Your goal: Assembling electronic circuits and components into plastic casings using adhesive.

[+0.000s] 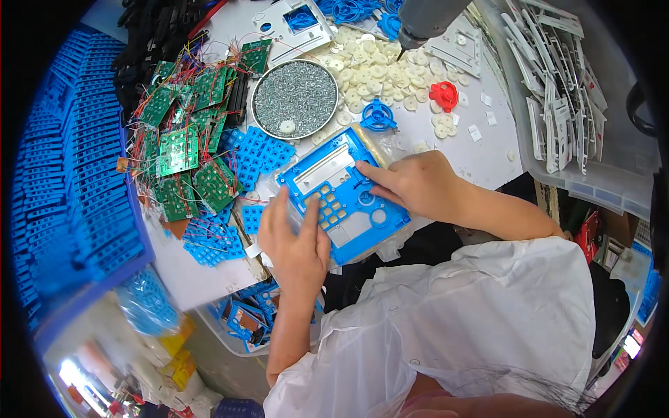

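Observation:
A blue plastic housing panel [350, 189] lies tilted in front of me, with a clear strip window, a block of button holes and a round opening. My left hand [294, 233] rests on its left side, fingers stretched apart; the index fingertip touches beside the button holes. From the right, my right hand [425, 187] reaches over the panel. Its index finger and thumb close around a small spot near a dark slot, and whatever is between them is too small to make out. Under the panel, clear plastic wrapping [394, 245] sticks out.
Left of the panel lie wired green circuit boards [178, 150] and blue keypads [259, 155]. Behind it stand a round tin of screws [295, 97], cream plastic discs [369, 70] and a hanging power screwdriver [425, 21]. A clear bin of white parts [557, 104] is at right.

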Demonstrator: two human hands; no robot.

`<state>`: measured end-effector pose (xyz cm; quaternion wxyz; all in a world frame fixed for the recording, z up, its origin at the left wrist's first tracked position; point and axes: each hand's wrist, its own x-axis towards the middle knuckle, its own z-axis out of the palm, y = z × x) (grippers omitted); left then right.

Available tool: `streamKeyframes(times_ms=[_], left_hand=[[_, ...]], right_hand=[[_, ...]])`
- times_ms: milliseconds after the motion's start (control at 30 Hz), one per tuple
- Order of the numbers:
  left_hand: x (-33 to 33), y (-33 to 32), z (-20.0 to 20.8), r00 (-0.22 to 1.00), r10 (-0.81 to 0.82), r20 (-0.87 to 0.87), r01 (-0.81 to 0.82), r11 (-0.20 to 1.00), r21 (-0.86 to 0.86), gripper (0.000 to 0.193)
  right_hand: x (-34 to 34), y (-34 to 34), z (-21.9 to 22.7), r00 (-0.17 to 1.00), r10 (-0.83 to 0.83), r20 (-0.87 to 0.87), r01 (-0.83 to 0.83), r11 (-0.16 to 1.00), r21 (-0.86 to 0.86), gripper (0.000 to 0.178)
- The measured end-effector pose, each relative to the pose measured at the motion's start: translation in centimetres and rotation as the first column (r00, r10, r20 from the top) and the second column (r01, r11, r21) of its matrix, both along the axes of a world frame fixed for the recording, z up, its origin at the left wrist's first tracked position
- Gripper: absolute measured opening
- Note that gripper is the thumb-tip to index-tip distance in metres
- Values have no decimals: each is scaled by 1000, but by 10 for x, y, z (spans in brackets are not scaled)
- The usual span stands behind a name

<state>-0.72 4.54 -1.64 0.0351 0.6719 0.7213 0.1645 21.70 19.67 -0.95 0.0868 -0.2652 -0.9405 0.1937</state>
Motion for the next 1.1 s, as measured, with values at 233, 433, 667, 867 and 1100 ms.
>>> streamKeyframes(times_ms=[233, 433, 667, 867, 1100], left_hand=[[-12, 7, 8, 987, -154, -38, 150, 984, -97, 47], [-5, 7, 12, 991, -131, 25, 132, 989, -71, 50], [14, -7, 15, 969, -192, 153, 201, 978, -47, 56], [14, -4, 29, 965, -189, 181, 163, 976, 147, 37], [28, -3, 44, -105, 473, 875, 427, 816, -391, 27]], right_hand=[[-5, 5, 9, 987, 59, 148, -66, 997, 44, 43], [25, 25, 3, 970, -194, -146, 131, 926, -355, 32], [34, 80, -16, 912, -409, -28, 405, 887, 221, 14], [40, 82, -33, 935, -354, -8, 340, 892, 297, 14], [17, -8, 31, 813, 354, -462, -399, 917, -1, 23]])
